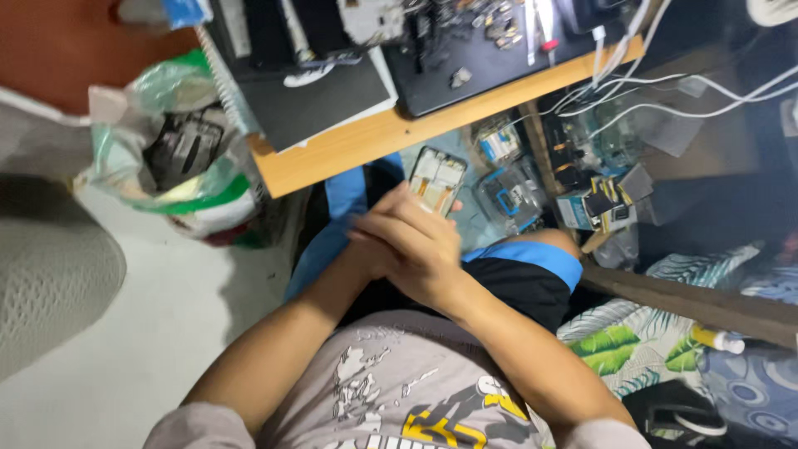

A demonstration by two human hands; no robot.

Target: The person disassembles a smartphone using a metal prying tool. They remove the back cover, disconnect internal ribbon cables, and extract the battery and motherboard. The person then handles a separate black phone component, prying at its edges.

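At about one o'clock from the clasped hands, an opened phone frame (pixel 437 179) pokes up just past the fingertips, its long axis running from seven toward one o'clock, its upper end below the wooden table (pixel 374 137) edge. The right hand (pixel 428 249) lies over the left hand (pixel 374 241), fingers folded together; whether either one grips the frame's lower end I cannot tell. The right hand's fingertips sit nearer it, touching or just beside its bottom edge.

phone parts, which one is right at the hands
The opened phone frame with its insides showing, just above the fingertips of the clasped hands. The other phone parts lie up on the wooden desk.
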